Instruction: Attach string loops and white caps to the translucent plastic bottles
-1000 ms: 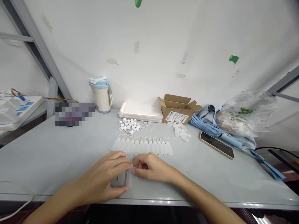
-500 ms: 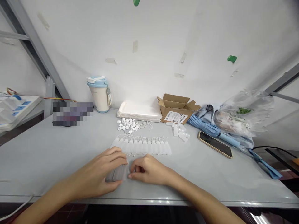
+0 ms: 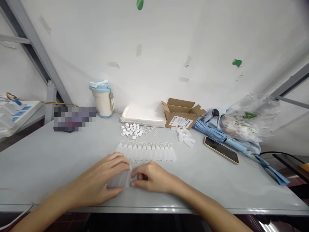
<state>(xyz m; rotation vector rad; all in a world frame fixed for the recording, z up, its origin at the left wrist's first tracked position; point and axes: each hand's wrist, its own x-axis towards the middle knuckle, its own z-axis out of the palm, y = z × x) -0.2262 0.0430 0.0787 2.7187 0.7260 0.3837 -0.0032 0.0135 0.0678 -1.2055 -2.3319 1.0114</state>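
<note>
- The gray table [image 3: 48, 167] lies under both arms.
- The left hand [image 3: 94, 180] sits on a small bunch of frosted plastic tags [image 3: 118, 179], close to the front edge, with its fingers [image 3: 118, 159] together and pressed on top.
- The right hand [image 3: 153, 177] has curled fingers [image 3: 142, 183] at the bunch's right end. They touch it, but I cannot tell if they grip.
- Holding both ends firmly stops the soft bunch from sliding.
- Its long side points left to right, beside a longer row of tags [image 3: 145, 152].
- Small white caps [image 3: 130, 129] lie in a heap farther back.

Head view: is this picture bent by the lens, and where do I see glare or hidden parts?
In the head view, the wide lens bends the front edge of the table; glare lies along that edge; a pixelated patch hides one object behind.
</note>
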